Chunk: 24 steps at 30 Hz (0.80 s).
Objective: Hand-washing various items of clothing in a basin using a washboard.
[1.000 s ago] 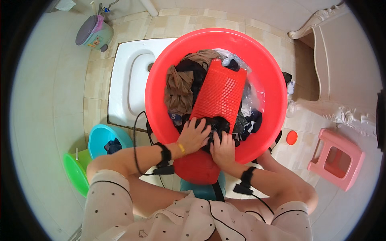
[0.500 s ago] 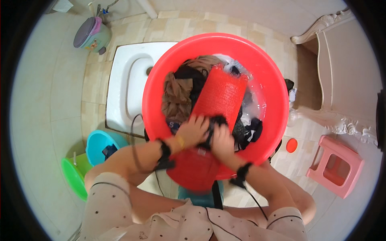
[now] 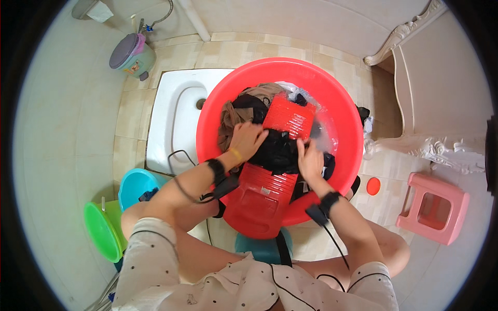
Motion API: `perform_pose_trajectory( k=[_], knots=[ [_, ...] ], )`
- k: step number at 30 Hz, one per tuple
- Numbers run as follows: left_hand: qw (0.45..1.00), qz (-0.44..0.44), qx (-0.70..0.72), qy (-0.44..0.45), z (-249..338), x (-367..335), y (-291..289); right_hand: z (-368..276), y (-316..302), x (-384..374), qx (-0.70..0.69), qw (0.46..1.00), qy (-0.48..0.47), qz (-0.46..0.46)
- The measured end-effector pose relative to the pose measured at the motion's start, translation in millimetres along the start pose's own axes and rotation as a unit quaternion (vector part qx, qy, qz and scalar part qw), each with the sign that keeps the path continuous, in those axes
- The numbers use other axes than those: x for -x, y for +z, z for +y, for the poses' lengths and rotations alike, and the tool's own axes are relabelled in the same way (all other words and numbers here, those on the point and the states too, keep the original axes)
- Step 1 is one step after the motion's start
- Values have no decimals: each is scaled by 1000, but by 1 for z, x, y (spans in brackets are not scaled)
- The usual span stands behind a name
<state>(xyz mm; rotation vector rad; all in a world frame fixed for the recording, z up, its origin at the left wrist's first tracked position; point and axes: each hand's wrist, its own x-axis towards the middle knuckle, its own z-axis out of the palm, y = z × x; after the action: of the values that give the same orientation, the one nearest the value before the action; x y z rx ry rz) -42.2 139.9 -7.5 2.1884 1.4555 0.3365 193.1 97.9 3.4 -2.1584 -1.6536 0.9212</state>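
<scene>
A ridged red washboard point(image 3: 291, 115) leans in the large red basin point(image 3: 345, 171), its near end resting over the front rim. Across its middle lies a bunched, wet-looking black cloth garment point(image 3: 280, 153). My left hand point(image 3: 246, 141) is at the garment's left edge, its fingers apart. At the right edge is my right hand point(image 3: 310, 159), thumb and forefinger apart, with the other fingers partly hidden. Around the board, the basin holds brown clothes point(image 3: 227, 120), other dark pieces and sudsy water point(image 3: 326, 132).
A white squat toilet point(image 3: 165, 122) is set in the floor at left. Nearer are a blue basin point(image 3: 129, 187) and a green basin point(image 3: 98, 230). A pink stool point(image 3: 433, 207) stands at right, near a red disc point(image 3: 373, 186). A lidded bin point(image 3: 134, 57) stands far left.
My hands, pressed close together on the black garment, have moved apart to its two sides and farther up the washboard. The garment is now more spread out, and the view has shifted slightly.
</scene>
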Motion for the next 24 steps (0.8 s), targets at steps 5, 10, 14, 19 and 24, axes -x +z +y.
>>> perform_pose_trajectory(
  k=[5,10,14,19,24],
  knots=[
    [1000,-19,-16,-13,4,-39,73,58,64,-45,236,943,-234,5],
    [967,-83,-192,146,41,107,25,19,46,106,144,954,-261,32],
    [986,-67,-145,38,42,26,52,15,64,22,224,962,-154,-13],
    [991,-69,-106,-40,34,-56,60,15,43,-68,221,969,-97,-54],
    [994,-12,102,37,10,28,29,26,12,3,94,950,-298,10]
  ],
)
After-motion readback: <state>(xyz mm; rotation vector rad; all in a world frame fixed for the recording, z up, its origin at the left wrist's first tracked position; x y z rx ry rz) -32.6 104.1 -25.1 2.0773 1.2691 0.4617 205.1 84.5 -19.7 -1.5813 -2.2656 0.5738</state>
